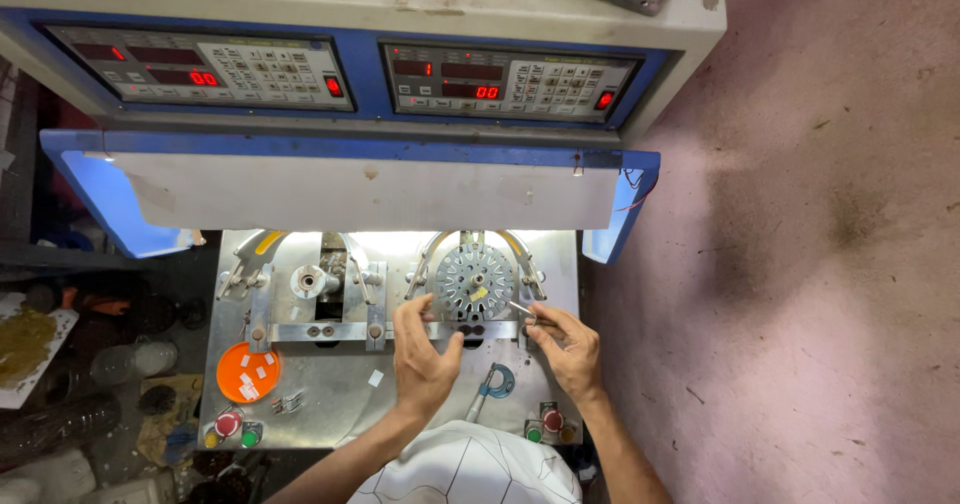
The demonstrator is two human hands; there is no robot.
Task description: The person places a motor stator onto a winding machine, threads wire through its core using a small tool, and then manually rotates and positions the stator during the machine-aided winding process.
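The left hand (pixel 424 356) was up at the lower left edge of the slotted round core (pixel 474 283), fingers curled and spread against the metal, thumb out to the side, as if bracing the core so it would not turn on its spindle. The right hand (pixel 566 347) sat just to the lower right of the core, thumb and forefinger pinching a thin metal pin (pixel 522 310) whose tip pointed in toward the core's rim, a grip that suits fine work at one slot. The core itself stood mounted between two curved guide arms (pixel 520 254) on the steel plate table (pixel 330 404), lit from above. Left of the core was a second, bare spindle (pixel 308 282) in a matching cradle, nothing loaded on it. Further left and lower than the core lay an orange disc (pixel 247 372) dotted with small white tabs, parked within easy reach. Straight below the core, between the wrists, a blue-handled tool (pixel 492 384) rested on the plate. Red and green push buttons sat at the plate's near edge, one set (pixel 237 428) down to the left of the core and one set (pixel 548 426) below the right wrist. Above the core a blue-framed hood (pixel 350 189) shaded the work, and higher up two control panels (pixel 200 67) with red digit readouts faced the worker.
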